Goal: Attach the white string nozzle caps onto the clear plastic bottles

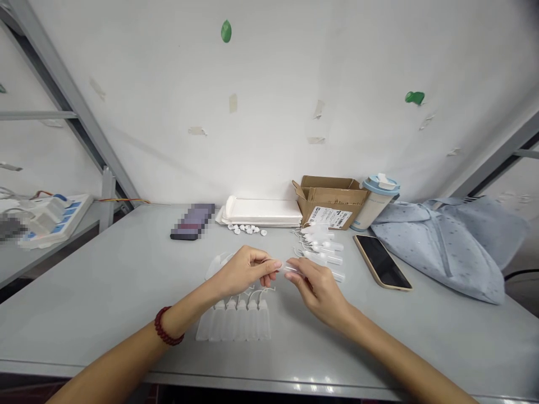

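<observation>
My right hand (314, 280) pinches a small clear plastic bottle (295, 269) between thumb and fingertips, holding it nearly level above the table. Close by on its left, my left hand (248, 269) has thumb and fingers closed at the bottle's end; what is in them is too small to make out. A row of translucent squeeze bottles (236, 324) with thin bent spouts lies below my left hand, side by side. More of these lie partly hidden behind that hand. Beyond my right hand is another group of spouted bottles (322, 252), pointing sideways.
Small white caps (246, 229) lie before a stack of white packets (263, 212). Further back stand an open cardboard box (332, 202) and a lidded cup (377, 205). A phone (383, 262) and blue-grey cloth (442, 247) are at right; a blurred dark object (191, 223) is at left.
</observation>
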A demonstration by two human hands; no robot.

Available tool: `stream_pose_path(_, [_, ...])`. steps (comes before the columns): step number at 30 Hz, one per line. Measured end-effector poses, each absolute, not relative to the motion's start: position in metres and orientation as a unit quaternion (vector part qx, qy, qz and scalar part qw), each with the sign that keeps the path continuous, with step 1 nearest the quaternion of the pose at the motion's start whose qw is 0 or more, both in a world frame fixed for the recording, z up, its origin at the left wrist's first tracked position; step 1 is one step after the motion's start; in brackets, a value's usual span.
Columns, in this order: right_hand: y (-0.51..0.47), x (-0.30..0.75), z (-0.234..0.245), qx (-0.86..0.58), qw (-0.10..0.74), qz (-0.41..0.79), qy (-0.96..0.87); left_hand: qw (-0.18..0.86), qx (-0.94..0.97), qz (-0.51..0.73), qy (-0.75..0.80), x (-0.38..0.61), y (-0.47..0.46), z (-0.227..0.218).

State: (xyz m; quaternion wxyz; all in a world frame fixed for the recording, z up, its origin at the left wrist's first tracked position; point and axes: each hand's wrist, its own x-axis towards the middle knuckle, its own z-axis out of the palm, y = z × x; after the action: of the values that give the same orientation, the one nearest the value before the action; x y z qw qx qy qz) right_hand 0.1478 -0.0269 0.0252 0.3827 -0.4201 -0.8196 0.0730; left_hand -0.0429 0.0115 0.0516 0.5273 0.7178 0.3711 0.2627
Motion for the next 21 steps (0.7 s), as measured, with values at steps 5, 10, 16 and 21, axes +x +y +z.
stream_pose_path(5, [-0.0269,0.1435,0.0278,-0.481,0.369,0.343,-0.718,0.551,0.692,0.295,0.361,-0.0405,0.0068,0.0519])
stream_pose_path(10, [-0.0269,0.1428,0.027,-0.48,0.403,0.281,-0.727,0.559,0.672,0.292,0.388,-0.0401,0.0088,0.05])
stream_pose_path(16, [-0.0268,0.1463,0.0217,-0.416,0.451,0.075,-0.786,0.548,0.703,0.262,0.37,-0.0408,0.0074,0.0541])
stream_pose_path(21, [-0.0231,0.1494,0.021,-0.358,0.467,0.014,-0.809,0.541,0.73,0.24,0.34,-0.0403,0.0049,0.0523])
